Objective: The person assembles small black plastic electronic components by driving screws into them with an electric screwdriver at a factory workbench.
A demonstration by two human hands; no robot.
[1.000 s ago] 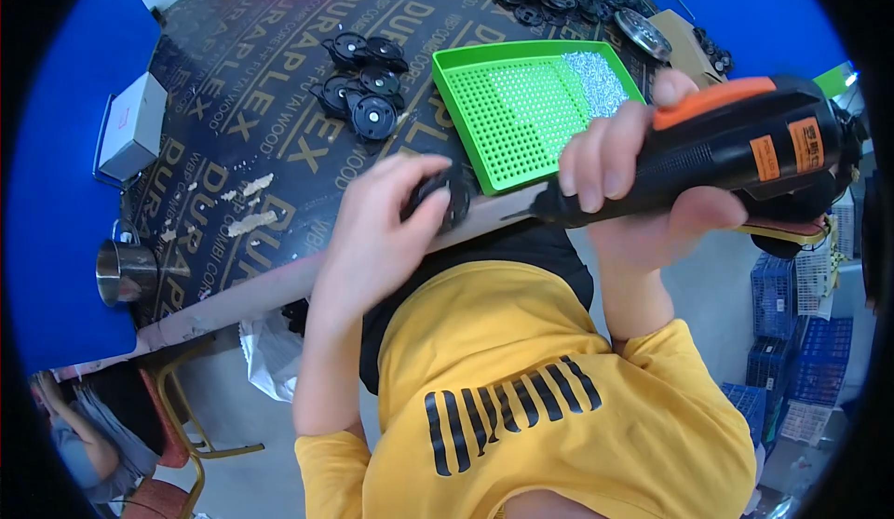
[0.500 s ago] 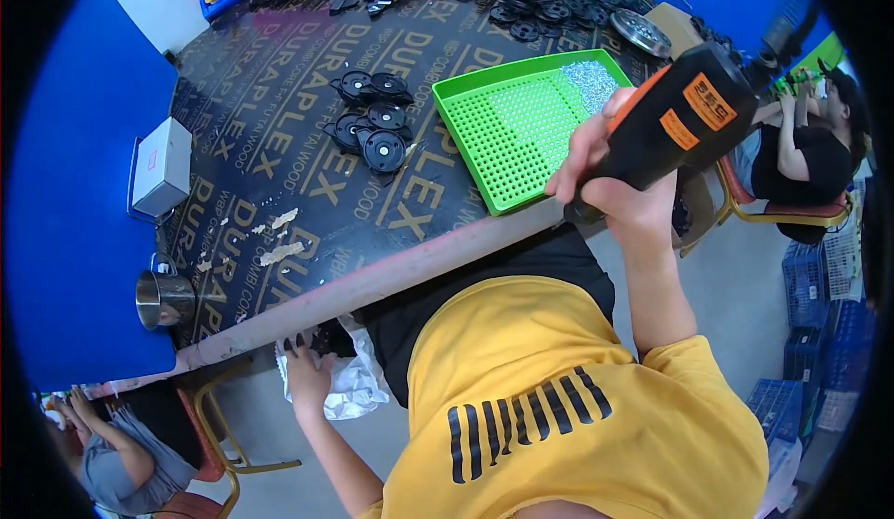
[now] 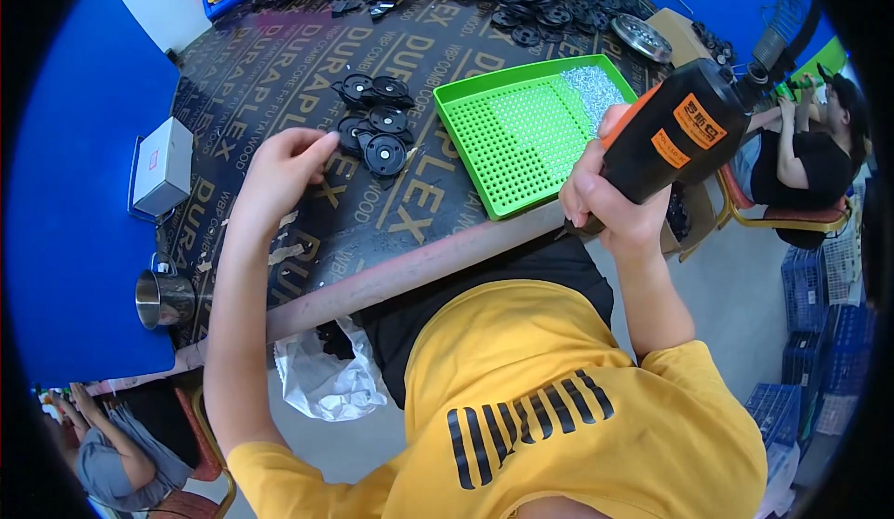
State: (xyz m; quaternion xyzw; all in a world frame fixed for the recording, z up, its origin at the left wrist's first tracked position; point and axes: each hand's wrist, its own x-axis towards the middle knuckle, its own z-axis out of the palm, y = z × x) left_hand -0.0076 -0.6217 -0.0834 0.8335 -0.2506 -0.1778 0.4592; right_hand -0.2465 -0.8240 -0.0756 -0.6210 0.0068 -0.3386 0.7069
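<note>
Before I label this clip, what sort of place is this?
Likely an assembly workshop: a power tool in the right hand, a green tray of small silvery pieces, and heaped black parts.

Right grip (image 3: 616,188) — round a power tool (image 3: 663,128); left grip (image 3: 287,167) — near black discs (image 3: 384,154).

power driver (image 3: 666,133): black with orange, in right hand (image 3: 610,193), tilted nose-down | round black parts (image 3: 385,121): small overlapping cluster on dark table (image 3: 279,100), pale centres on some
</note>
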